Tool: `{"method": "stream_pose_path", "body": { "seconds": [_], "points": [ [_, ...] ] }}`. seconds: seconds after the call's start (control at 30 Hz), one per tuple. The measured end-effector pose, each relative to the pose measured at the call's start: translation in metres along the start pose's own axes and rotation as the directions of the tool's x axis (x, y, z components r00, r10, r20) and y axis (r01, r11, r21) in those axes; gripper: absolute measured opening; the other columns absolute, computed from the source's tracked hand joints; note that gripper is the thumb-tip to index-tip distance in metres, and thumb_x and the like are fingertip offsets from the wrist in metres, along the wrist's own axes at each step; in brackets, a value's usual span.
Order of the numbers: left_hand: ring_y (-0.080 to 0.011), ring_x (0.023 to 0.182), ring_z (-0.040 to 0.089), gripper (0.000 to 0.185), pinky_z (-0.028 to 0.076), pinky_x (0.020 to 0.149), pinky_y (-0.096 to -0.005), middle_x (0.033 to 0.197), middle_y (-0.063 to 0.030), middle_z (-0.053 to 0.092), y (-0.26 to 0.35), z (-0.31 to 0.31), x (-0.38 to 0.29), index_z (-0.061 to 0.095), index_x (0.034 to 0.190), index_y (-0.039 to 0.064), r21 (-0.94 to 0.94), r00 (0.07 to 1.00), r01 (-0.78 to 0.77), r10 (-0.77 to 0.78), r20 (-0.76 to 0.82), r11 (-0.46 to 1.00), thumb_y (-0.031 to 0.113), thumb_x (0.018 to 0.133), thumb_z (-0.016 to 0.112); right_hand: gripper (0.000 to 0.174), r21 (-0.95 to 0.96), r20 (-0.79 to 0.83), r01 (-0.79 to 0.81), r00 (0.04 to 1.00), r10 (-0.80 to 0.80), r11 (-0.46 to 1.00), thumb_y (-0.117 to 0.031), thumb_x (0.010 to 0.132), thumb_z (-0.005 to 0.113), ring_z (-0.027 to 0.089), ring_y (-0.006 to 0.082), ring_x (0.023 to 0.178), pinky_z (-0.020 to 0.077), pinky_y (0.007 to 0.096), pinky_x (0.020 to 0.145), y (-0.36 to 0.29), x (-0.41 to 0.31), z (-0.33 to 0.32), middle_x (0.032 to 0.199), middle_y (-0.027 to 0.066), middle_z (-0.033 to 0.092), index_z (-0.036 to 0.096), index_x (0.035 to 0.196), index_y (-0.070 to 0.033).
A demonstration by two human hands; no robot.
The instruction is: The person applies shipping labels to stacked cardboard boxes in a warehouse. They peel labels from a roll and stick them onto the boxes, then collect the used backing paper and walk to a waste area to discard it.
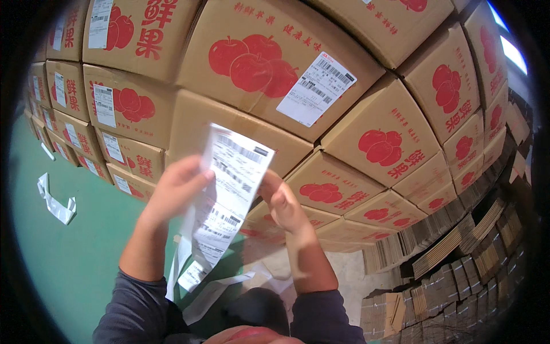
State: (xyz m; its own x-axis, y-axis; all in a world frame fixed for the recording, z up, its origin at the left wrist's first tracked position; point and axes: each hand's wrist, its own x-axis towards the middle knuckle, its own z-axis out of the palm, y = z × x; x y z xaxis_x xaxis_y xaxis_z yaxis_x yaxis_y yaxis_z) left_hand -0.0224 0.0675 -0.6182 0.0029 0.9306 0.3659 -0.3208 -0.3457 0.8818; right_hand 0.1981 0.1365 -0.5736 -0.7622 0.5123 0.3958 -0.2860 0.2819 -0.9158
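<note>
A long strip of white shipping labels [234,172], printed with barcodes and writing, hangs in front of the boxes. My left hand [182,185] grips its left edge, the thumb lying on the front. At the opposite edge is my right hand [283,204], its fingers partly hidden behind the paper; whether they pinch it is unclear. Lower down, the strip curls beside a pale backing ribbon [182,258]. Behind my hands, a cardboard box [240,124] shows no label on its visible part. Directly above it, another box [258,19] with printed red apples carries a shipping label [316,89].
Stacked apple boxes [380,124] form a wall ahead and to both sides. Bundled flat cardboard [459,284] is piled at the lower right. Scraps of white backing paper [56,206] lie on the green floor [86,258], and a loose ribbon [215,296] trails near my legs.
</note>
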Motion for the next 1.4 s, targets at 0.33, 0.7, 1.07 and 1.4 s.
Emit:
{"method": "stream_pose_path", "body": {
  "seconds": [0.33, 0.7, 1.07, 1.4],
  "points": [
    [-0.0145, 0.108, 0.059, 0.044, 0.048, 0.093, -0.0310, 0.115, -0.0065, 0.062, 0.017, 0.024, -0.001, 0.047, 0.128, -0.001, -0.078, 0.974, 0.025, -0.007, 0.228, 0.997, 0.008, 0.089, 0.067, 0.018, -0.116, -0.483, -0.027, 0.875, -0.032, 0.993, -0.007, 0.087, 0.070, 0.062, 0.0073, 0.082, 0.0514, 0.0236, 0.072, -0.034, 0.009, 0.031, 0.090, 0.0019, 0.067, 0.064, 0.102, 0.000],
    [-0.0044, 0.073, 0.057, 0.028, 0.046, 0.064, -0.0219, 0.083, -0.0004, 0.065, 0.010, 0.021, -0.004, 0.064, 0.101, -0.002, 0.142, 0.973, 0.228, -0.230, -0.002, 0.963, 0.022, 0.089, 0.070, 0.018, -0.205, -0.530, 0.010, 0.839, -0.119, 0.979, -0.010, 0.087, 0.071, 0.061, 0.0070, 0.079, 0.0488, 0.0226, 0.071, -0.041, 0.017, 0.027, 0.089, 0.0046, 0.069, 0.068, 0.100, 0.003],
    [-0.0052, 0.073, 0.056, 0.029, 0.046, 0.066, -0.0241, 0.079, -0.0003, 0.066, 0.009, 0.022, 0.001, 0.069, 0.093, -0.003, 0.187, 0.955, 0.253, -0.276, 0.112, 0.949, 0.025, 0.085, 0.075, 0.028, -0.328, -0.583, 0.066, 0.771, -0.257, 0.942, -0.019, 0.090, 0.070, 0.059, 0.0075, 0.081, 0.0469, 0.0228, 0.075, -0.041, 0.018, -0.001, 0.092, 0.0044, 0.069, 0.070, 0.105, 0.005],
    [-0.0171, 0.065, 0.058, 0.037, 0.047, 0.064, -0.0337, 0.068, -0.0090, 0.063, -0.023, -0.047, 0.017, 0.068, 0.088, -0.002, 0.813, 0.744, 0.106, -0.588, 0.318, 0.573, 0.035, 0.085, 0.072, 0.026, -0.282, -0.787, 0.289, 0.476, -0.393, 0.915, -0.010, 0.093, 0.061, 0.068, 0.0176, 0.090, 0.0562, 0.0334, 0.083, -0.089, -0.009, -0.064, 0.105, 0.0138, 0.068, 0.060, 0.115, 0.005]
  ]
}}
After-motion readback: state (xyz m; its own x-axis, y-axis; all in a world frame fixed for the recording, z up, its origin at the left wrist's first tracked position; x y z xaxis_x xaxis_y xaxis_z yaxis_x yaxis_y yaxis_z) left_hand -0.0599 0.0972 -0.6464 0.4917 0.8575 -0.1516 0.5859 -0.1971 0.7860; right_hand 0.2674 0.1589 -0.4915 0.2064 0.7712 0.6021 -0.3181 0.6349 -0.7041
